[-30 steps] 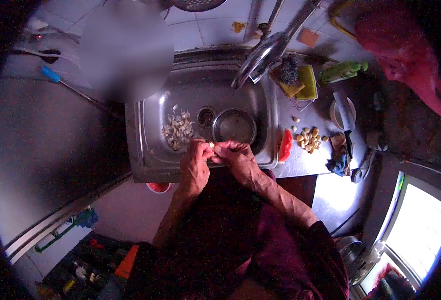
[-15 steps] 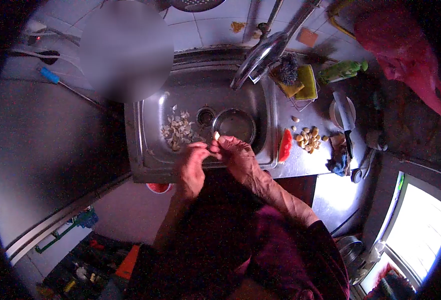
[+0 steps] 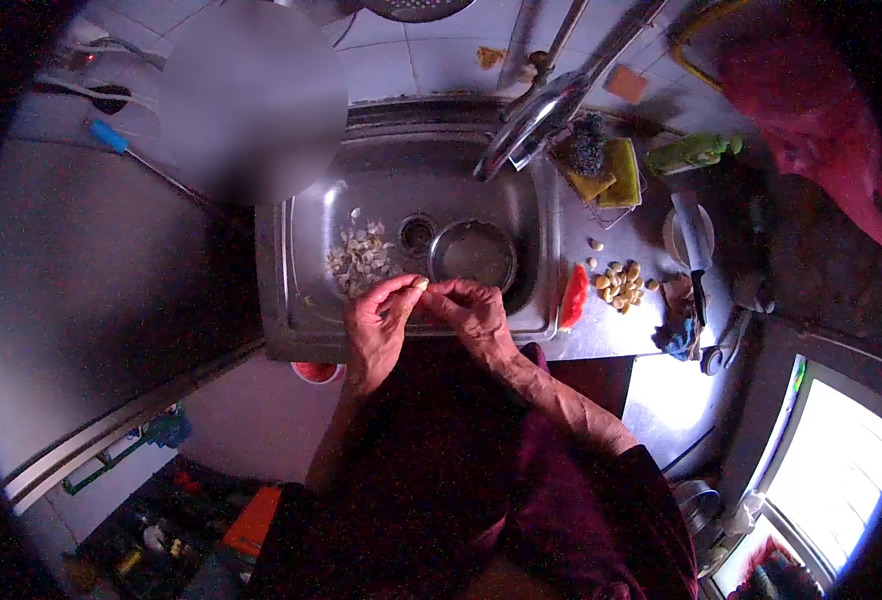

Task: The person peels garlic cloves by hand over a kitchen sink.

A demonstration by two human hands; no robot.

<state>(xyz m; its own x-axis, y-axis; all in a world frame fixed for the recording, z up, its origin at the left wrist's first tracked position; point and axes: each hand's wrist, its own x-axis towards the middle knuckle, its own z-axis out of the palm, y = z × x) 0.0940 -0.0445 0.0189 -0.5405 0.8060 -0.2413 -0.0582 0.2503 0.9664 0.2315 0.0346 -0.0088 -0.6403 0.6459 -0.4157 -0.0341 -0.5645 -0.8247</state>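
Observation:
A pale garlic clove (image 3: 420, 284) is pinched at the fingertips of my left hand (image 3: 377, 325), over the front of the steel sink (image 3: 361, 165). My right hand (image 3: 473, 312) meets it from the other side, thumb and fingers closed at the clove. Below and to the left, a heap of papery garlic skins (image 3: 360, 258) lies on the sink floor. Just beyond my right hand sits a round metal bowl (image 3: 473, 255), beside the drain (image 3: 418, 234). Several peeled garlic cloves (image 3: 621, 287) are piled on the counter to the right.
A red wedge-shaped piece (image 3: 574, 297) lies by the sink's right rim. Further right, a knife (image 3: 696, 240) rests across a small bowl, near a crumpled cloth (image 3: 677, 320). The faucet (image 3: 541, 120) reaches over the back; sponges (image 3: 619, 172) stand in a wire rack.
My left hand has risen and come in to the clove, its fingers now closed on it. The clove has shifted slightly left and down. The whole view has shifted a little.

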